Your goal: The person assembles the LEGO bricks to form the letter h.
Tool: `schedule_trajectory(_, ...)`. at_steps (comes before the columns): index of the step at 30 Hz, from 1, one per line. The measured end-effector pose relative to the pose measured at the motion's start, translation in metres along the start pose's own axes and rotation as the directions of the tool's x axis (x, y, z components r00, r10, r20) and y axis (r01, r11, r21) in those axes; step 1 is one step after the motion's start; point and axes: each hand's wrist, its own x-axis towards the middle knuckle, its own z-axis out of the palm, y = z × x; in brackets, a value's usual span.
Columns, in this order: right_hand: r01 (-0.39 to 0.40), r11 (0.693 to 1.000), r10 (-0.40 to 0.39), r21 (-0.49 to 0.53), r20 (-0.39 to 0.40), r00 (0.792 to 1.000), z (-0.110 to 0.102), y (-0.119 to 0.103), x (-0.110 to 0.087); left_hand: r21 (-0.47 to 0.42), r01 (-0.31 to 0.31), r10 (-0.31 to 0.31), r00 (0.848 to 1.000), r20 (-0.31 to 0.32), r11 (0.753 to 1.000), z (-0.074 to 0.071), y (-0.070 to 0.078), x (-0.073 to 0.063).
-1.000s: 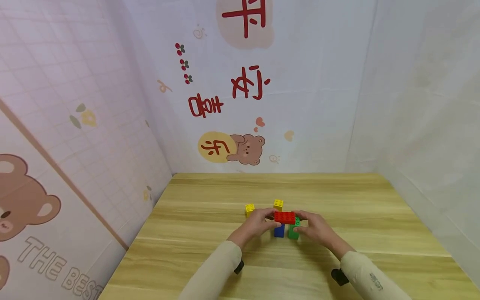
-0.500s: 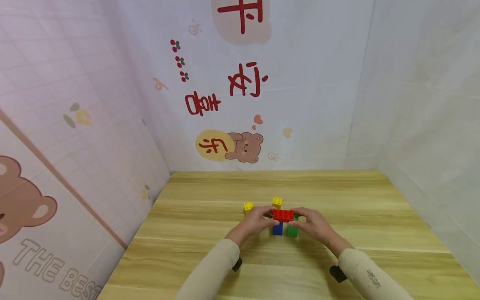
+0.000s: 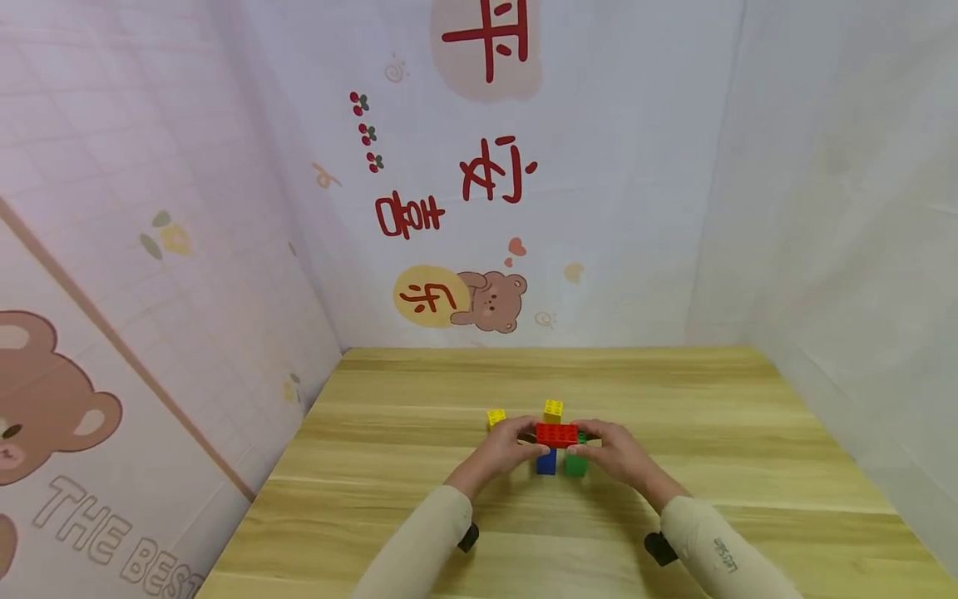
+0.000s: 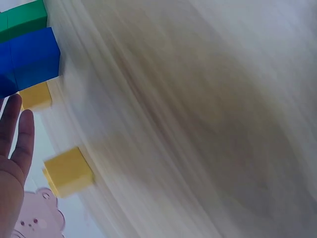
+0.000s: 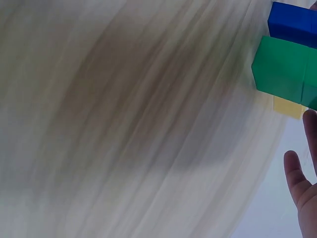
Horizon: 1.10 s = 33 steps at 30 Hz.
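Note:
A red toy brick (image 3: 557, 436) lies across the tops of a blue brick stack (image 3: 547, 463) and a green brick stack (image 3: 575, 467), which stand side by side with a narrow gap. My left hand (image 3: 511, 447) pinches the red brick's left end, thumb in front and fingers behind. At its right end my right hand (image 3: 612, 453) pinches it the same way. Some green studs show beside the red brick. In the left wrist view the blue stack (image 4: 30, 60) is beside my fingers; in the right wrist view the green stack (image 5: 282, 69) is. Whether the red brick is pressed down fully, I cannot tell.
Behind the stacks stands a yellow brick (image 3: 553, 411). Another yellow brick (image 3: 496, 418) is to its left, behind my left hand. The wooden table (image 3: 674, 391) meets a printed white cloth wall (image 3: 629, 208) at the back, with more cloth at both sides.
Both hands have shifted slightly left, and the red brick with the blue and green stacks has moved along. The yellow bricks have stayed put. Both hands keep their grip on the red brick.

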Motion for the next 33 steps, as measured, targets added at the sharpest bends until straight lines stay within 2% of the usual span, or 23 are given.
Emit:
schedule_trajectory(5, -0.001, 0.999, 0.000, 0.051, 0.010, 1.000, 0.016, -0.003, 0.007, -0.030, 0.009, -0.010, 0.999, -0.042, 1.000, -0.006, -0.010, -0.009)
schedule_trajectory(9, -0.005, 0.999, 0.004, 0.041, 0.012, 1.000, 0.021, -0.007, 0.010, -0.029, 0.010, -0.012, 0.998, -0.061, 1.000, -0.011, -0.013, -0.012)
schedule_trajectory(13, -0.022, 1.000, 0.022, 0.017, 0.004, 1.000, 0.022, -0.011, 0.009, -0.019, 0.011, -0.012, 0.998, -0.054, 1.000, -0.017, -0.016, -0.014)
schedule_trajectory(16, -0.031, 0.999, 0.031, 0.011, -0.001, 1.000, 0.024, -0.012, 0.008, -0.034, 0.011, -0.013, 0.998, -0.064, 0.999, -0.028, -0.021, -0.018)
schedule_trajectory(20, -0.040, 0.999, 0.040, 0.004, 0.006, 0.999, 0.027, -0.010, 0.004, -0.052, 0.012, -0.019, 0.993, -0.120, 0.999, -0.046, -0.029, -0.019)
schedule_trajectory(23, -0.049, 0.999, 0.049, 0.004, -0.004, 0.999, 0.029, -0.007, 0.001, -0.044, 0.031, -0.038, 0.984, -0.172, 0.999, -0.058, -0.034, -0.017)
schedule_trajectory(26, -0.058, 0.998, 0.059, 0.022, -0.033, 0.998, 0.030, -0.007, 0.000, -0.033, 0.075, -0.080, 0.973, -0.216, 0.997, -0.066, -0.040, -0.014)
schedule_trajectory(29, -0.075, 0.996, 0.078, 0.052, -0.056, 0.995, 0.031, -0.007, 0.001, -0.032, 0.114, -0.118, 0.964, -0.236, 0.993, -0.069, -0.047, -0.012)
schedule_trajectory(33, -0.110, 0.991, 0.115, 0.077, -0.076, 0.990, 0.035, -0.008, 0.002, -0.038, 0.134, -0.139, 0.964, -0.228, 0.990, -0.069, -0.057, -0.010)
